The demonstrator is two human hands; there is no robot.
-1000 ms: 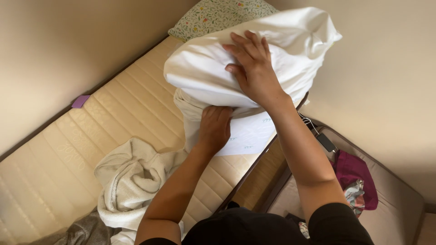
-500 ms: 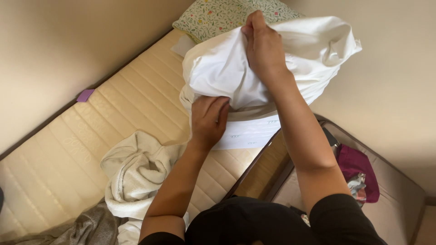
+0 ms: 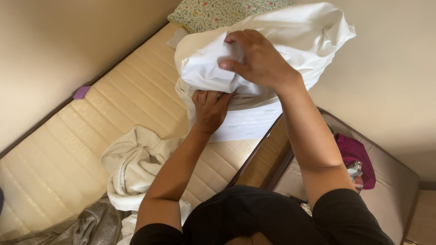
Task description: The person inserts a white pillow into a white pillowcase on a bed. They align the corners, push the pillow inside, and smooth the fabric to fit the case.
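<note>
Fingers (image 3: 236, 50) of my right hand (image 3: 256, 61) pinched the white pillow (image 3: 290, 36). My left hand (image 3: 209, 109) gripped its case below, over the mattress (image 3: 113, 113).

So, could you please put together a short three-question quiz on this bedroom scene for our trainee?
1. True or false: both hands touch the white pillow.
2. Which thing lies crumpled on the bare mattress by the left forearm?
A. a cream towel
B. a blue jacket
C. a cardboard box
3. Fill in: the cushion at the head of the mattress has a ______ pattern.

Key
1. True: the right hand presses on top, and the left hand grips the cover from below.
2. A, the cream towel.
3. Floral: the floral cushion lies behind the pillow.
</note>
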